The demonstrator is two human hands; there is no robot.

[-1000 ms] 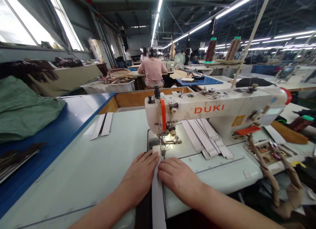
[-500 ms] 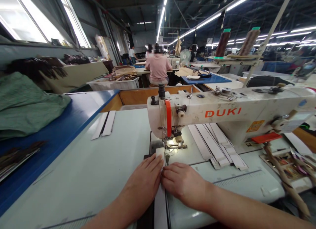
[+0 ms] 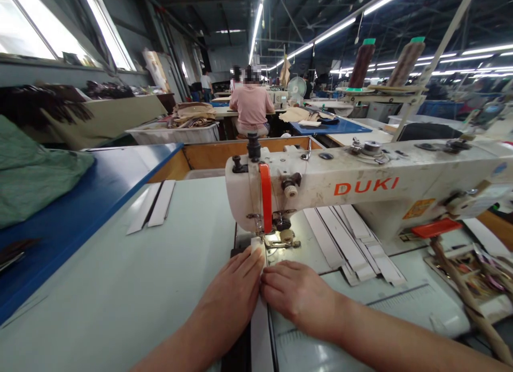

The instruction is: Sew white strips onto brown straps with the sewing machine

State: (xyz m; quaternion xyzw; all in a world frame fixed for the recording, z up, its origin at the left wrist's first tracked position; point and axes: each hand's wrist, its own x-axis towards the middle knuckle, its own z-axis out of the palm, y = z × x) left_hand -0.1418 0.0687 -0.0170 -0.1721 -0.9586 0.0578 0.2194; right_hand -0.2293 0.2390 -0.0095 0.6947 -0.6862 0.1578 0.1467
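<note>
A white DUKI sewing machine point(image 3: 360, 187) stands on the pale table point(image 3: 120, 286), with its lit presser foot point(image 3: 280, 239) just ahead of my fingers. A narrow white strip point(image 3: 259, 329) runs from the table's front edge up to the foot. My left hand point(image 3: 234, 297) lies flat on the strip's left side, fingers stretched towards the needle. Flat on the strip's right side rests my right hand point(image 3: 298, 297), its fingertips touching the left hand's. Both hands press the strip down.
Several white strips point(image 3: 352, 243) lie fanned under the machine arm. Two more strips point(image 3: 154, 205) lie at the table's far left. A blue bench point(image 3: 92, 201) holds green cloth point(image 3: 32, 174). Thread cones point(image 3: 363, 62) stand behind. A person in pink point(image 3: 251, 109) sits ahead.
Both hands have slid forward with the strip, closer to the presser foot. The view has shifted slightly towards the machine.
</note>
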